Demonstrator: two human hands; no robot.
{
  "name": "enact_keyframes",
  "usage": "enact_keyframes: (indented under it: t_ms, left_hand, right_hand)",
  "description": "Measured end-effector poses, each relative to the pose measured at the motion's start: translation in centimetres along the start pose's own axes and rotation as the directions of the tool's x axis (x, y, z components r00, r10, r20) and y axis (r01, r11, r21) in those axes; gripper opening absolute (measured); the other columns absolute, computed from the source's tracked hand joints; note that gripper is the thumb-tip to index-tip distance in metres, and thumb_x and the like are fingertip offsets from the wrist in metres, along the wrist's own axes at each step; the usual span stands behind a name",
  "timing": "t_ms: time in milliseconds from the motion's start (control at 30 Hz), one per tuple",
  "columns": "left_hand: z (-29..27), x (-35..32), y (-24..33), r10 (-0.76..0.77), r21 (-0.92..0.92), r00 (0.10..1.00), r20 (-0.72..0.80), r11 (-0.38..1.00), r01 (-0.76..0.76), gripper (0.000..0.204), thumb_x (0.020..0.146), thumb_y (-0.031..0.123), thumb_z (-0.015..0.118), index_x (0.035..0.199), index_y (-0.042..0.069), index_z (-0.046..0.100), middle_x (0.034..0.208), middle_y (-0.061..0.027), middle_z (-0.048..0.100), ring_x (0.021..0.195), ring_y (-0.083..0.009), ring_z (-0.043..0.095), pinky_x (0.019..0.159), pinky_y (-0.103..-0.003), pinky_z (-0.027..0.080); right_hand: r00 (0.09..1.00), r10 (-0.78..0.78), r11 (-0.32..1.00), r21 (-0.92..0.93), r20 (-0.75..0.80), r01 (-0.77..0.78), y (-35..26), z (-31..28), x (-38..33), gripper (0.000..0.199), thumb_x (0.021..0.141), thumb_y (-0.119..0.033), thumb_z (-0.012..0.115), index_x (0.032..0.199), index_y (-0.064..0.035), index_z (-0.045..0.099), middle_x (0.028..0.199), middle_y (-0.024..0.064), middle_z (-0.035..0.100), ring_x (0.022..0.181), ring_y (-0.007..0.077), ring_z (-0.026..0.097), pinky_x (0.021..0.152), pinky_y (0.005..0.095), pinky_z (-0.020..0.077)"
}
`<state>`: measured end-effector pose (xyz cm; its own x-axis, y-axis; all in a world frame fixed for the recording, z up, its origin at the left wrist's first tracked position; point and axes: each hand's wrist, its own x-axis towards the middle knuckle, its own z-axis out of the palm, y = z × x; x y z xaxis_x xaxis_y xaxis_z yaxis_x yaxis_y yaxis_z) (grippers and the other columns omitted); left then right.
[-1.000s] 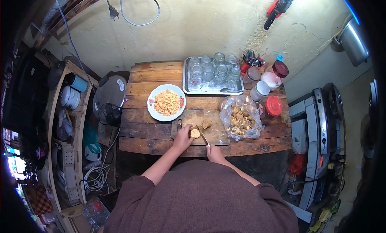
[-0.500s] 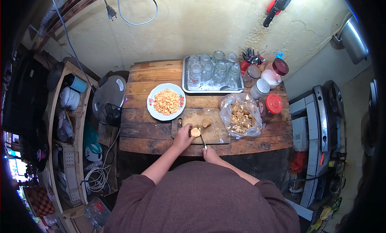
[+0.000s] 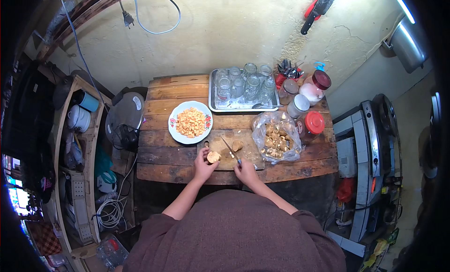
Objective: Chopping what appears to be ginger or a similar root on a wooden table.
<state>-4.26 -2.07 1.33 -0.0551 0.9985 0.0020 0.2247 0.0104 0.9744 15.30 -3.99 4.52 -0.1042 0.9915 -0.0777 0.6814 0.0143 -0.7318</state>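
My left hand grips a cut tuber piece, perhaps sweet potato, its pale orange flesh facing up, over the near left part of the wooden cutting board. In my right hand is a knife, its blade pointing up and left over the board, apart from the held piece. Beyond the blade, another brown-skinned tuber piece lies on the board among small scraps. A white flowered plate of orange cubes stands behind to the left. Right of the board sits a clear plastic bag of peelings.
At the back, a metal tray holds several upturned glass mugs and a spoon. Several jars, one a red-lidded jar, line the table's right side. A shelf stands left, a stove right. A cleaver hangs on the wall.
My left hand has drawn the tuber piece left and toward me, tilting it. The knife has come away from it; my right hand has turned, its blade now lying over the board.
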Motion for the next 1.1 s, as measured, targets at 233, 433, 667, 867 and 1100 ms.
enact_keyframes:
  t_ms: [233, 433, 667, 867, 1100]
  left_hand:
    - [-2.1, -1.7, -0.1, -0.24, -0.266, 0.967, -0.083, 0.941, 0.211, 0.063, 0.068, -0.004, 0.074, 0.119, 0.002, 0.039, 0.108, -0.0092, 0.052, 0.101, -0.0174, 0.056, 0.089, -0.03, 0.048]
    - [-3.3, -3.1, 2.3, -0.427, -0.612, 0.902, 0.067, 0.696, 0.375, 0.054, 0.075, -0.007, 0.068, 0.12, 0.002, 0.041, 0.114, -0.0103, 0.053, 0.105, -0.0174, 0.056, 0.09, -0.029, 0.048]
    - [-3.9, -2.3, 3.3, -0.44, -0.707, 0.883, 0.165, 0.572, 0.417, 0.056, 0.078, -0.004, 0.065, 0.127, 0.004, 0.039, 0.112, -0.0102, 0.056, 0.103, -0.0192, 0.058, 0.089, -0.029, 0.049]
    - [-3.4, -0.6, 6.5, -0.378, -0.781, 0.863, 0.336, 0.4, 0.479, 0.054, 0.083, -0.008, 0.056, 0.131, 0.005, 0.035, 0.12, -0.014, 0.051, 0.11, -0.0263, 0.056, 0.093, -0.034, 0.049]
    - [-2.0, 1.3, 8.3, -0.328, -0.796, 0.851, 0.41, 0.326, 0.51, 0.051, 0.089, 0.0, 0.052, 0.135, 0.007, 0.031, 0.124, -0.0155, 0.048, 0.113, -0.0292, 0.054, 0.094, -0.037, 0.049]
  right_hand:
    - [0.907, -0.421, 0.889, -0.204, -0.011, 0.41, 2.5, 2.0, 3.9, 0.019, 0.075, -0.003, 0.052, 0.094, -0.001, 0.057, 0.091, 0.0177, 0.062, 0.09, 0.0343, 0.056, 0.077, 0.0427, 0.0472]
    - [0.91, -0.412, 0.876, -0.252, 0.054, 0.412, 3.8, 2.9, 3.1, 0.024, 0.075, -0.003, 0.053, 0.099, -0.0024, 0.057, 0.098, 0.0145, 0.062, 0.093, 0.0316, 0.056, 0.078, 0.0386, 0.0485]
    - [0.901, -0.433, 0.852, -0.313, 0.029, 0.419, 3.8, 2.4, 3.2, 0.011, 0.075, -0.004, 0.052, 0.086, -0.0024, 0.053, 0.082, 0.0142, 0.059, 0.086, 0.0314, 0.056, 0.071, 0.0403, 0.0489]
    - [0.905, -0.424, 0.865, -0.313, -0.036, 0.393, 4.1, 1.4, 2.8, 0.008, 0.075, -0.003, 0.054, 0.083, -0.0008, 0.051, 0.079, 0.0156, 0.058, 0.081, 0.034, 0.057, 0.069, 0.042, 0.048]
    - [0.902, -0.007, 0.987, 0.144, -0.431, 0.077, 4.9, -4.0, 1.7, 0.003, 0.072, 0.001, 0.061, 0.075, 0.0003, 0.06, 0.06, 0.0096, 0.06, 0.049, 0.0135, 0.053, 0.047, 0.0295, 0.0411]
